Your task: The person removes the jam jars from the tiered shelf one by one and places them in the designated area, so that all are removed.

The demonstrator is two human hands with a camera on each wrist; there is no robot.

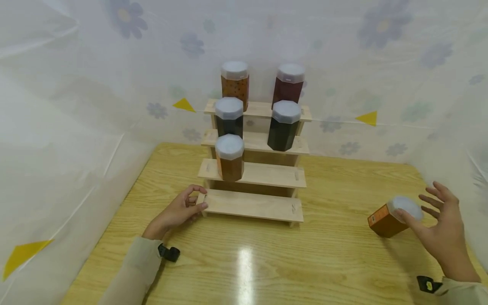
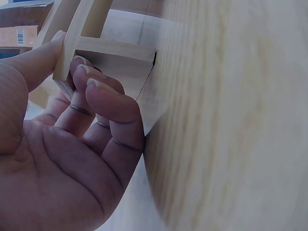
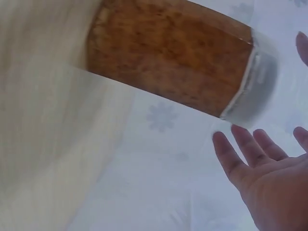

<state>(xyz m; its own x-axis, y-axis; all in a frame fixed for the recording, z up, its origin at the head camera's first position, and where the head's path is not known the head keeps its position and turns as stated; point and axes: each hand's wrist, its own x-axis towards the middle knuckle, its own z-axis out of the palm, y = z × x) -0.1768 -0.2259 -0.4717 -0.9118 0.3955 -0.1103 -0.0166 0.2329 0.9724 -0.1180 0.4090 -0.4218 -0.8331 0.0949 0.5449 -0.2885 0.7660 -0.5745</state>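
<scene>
My left hand (image 1: pixel 176 214) holds the left end of the lowest board of a tiered wooden display rack (image 1: pixel 248 205). Its thumb lies on top and the fingers curl underneath, as the left wrist view shows. Over at the right, my right hand (image 1: pixel 442 226) is beside an orange-brown jar (image 1: pixel 389 224) with a whitish lid (image 1: pixel 408 207). In the right wrist view its fingers (image 3: pixel 231 156) are spread and apart from the lid. The jar's base is at the tabletop. Another orange-brown jar (image 1: pixel 231 165) stands on the rack's second board from the bottom, left side.
Two dark jars, left (image 1: pixel 229 123) and right (image 1: pixel 283 133), stand one board higher. On the top board are a speckled orange jar (image 1: pixel 235 89) and a dark red jar (image 1: pixel 287 91). Flower-patterned sheeting (image 1: pixel 328 63) surrounds the wood-grain table (image 1: pixel 335 271) at the back and sides.
</scene>
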